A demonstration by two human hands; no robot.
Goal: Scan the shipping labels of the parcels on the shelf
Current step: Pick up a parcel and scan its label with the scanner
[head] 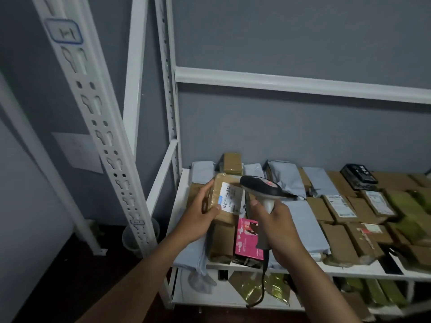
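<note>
Centre of frame: left hand (202, 206) grips a brown taped parcel (225, 198), lifted above the white shelf (349, 272), thumb on its white barcode label (229, 195). Right hand (277, 226) is wrapped round the handle of a barcode scanner (263, 186), head just beside the label. Pink box (248, 238) lies below; cardboard parcels (340, 207) and grey mailers fill the shelf at right.

We see a dim, bluish picture with no lamp in view; the grey wall (291, 38) is evenly and softly lit, and the floor (70, 276) at lower left sinks into near-black shadow. The wide lens bends the white shelf uprights (105, 127) so they lean at the left edge. Detail is soft throughout, and print on the white shipping label (229, 197) is too blurred for us to read.
</note>
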